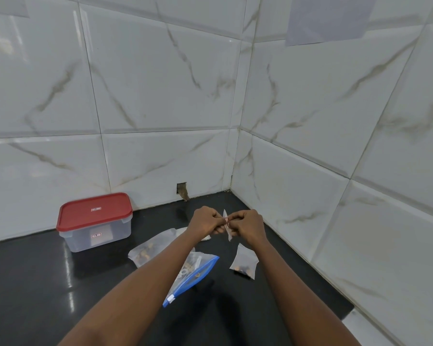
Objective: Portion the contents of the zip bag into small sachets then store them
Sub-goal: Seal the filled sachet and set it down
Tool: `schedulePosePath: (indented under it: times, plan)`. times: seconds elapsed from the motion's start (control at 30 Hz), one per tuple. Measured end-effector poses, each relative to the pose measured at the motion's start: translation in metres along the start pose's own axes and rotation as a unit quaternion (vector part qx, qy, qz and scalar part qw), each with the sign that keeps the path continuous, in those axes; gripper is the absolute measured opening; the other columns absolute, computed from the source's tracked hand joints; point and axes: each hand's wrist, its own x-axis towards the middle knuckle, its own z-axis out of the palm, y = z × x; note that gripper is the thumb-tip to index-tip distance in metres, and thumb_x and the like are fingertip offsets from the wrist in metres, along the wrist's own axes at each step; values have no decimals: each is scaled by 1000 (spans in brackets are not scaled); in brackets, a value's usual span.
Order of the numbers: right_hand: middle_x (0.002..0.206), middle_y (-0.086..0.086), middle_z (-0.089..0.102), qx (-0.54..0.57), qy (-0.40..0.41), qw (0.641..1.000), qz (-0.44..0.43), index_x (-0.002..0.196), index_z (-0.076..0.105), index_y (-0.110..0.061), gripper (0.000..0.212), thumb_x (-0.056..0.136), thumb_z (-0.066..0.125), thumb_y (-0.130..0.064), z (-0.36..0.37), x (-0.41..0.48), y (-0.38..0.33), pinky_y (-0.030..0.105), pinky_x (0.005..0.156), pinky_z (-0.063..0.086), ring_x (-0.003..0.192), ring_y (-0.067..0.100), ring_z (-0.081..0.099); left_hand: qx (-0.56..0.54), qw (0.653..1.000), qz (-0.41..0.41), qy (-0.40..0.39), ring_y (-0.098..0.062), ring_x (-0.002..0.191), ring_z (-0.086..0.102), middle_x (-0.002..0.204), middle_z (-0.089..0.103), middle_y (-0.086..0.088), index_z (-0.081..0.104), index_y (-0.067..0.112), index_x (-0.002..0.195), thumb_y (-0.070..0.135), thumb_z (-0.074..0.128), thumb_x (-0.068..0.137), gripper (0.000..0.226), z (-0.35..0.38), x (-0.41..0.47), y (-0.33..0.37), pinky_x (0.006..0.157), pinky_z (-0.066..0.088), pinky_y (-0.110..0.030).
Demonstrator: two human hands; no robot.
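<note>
White marble-look wall tiles meet in a corner above a glossy black countertop (35,283), where the work is laid out.

Both hands are raised together over the counter at about twelve o'clock from the person. The left hand (205,221) and the right hand (246,224) are each curled nearly closed, fingertips pinching a small clear plastic sachet (227,227) seen edge-on between them. Whether it is being opened or sealed, and whether it holds anything, cannot be told.

The clear zip bag with a blue closure strip (194,277) lies flat on the counter just below the hands, toward six o'clock, brown pieces visible inside. At about four o'clock from the hands a filled small sachet with dark contents (244,262) lies apart. At about eight o'clock a larger clear pouch holding brown bits (149,248) lies partly under the left forearm.

A rectangular clear plastic container with a red lid (95,221) sits shut at nine o'clock, well apart.

My judgement: portioning is partly done, with at least one sachet filled; the zip bag is not empty, and storing has not begun.
</note>
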Motion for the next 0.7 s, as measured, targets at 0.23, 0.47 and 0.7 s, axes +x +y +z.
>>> schedulePosePath:
  times: [0.23,0.47,0.7]
  plan:
    - [85,10,70,-216,94,968,-88,88,70,-6,18,80,56,1,-1,1,3,32,69,51,70,16,58,162,986,-15,26,-16,67,60,80,70,-12,56,12,69,27,62,82,21,-5,0,-3,76,53,-33]
    - [114,1,57,-361,-29,915,-178,111,67,-13,25,92,52,-19,5,-4,7,26,70,39,99,19,58,24,999,23,-12,-10,54,49,71,56,-3,51,14,109,19,64,83,29,-5,-8,2,50,45,-21]
    - [112,9,62,-392,-62,906,-144,107,70,-9,26,90,50,-6,4,-4,14,30,78,46,98,25,62,137,987,61,-61,-11,67,57,103,63,-7,55,16,119,25,66,81,41,-3,-6,-3,65,49,-23]
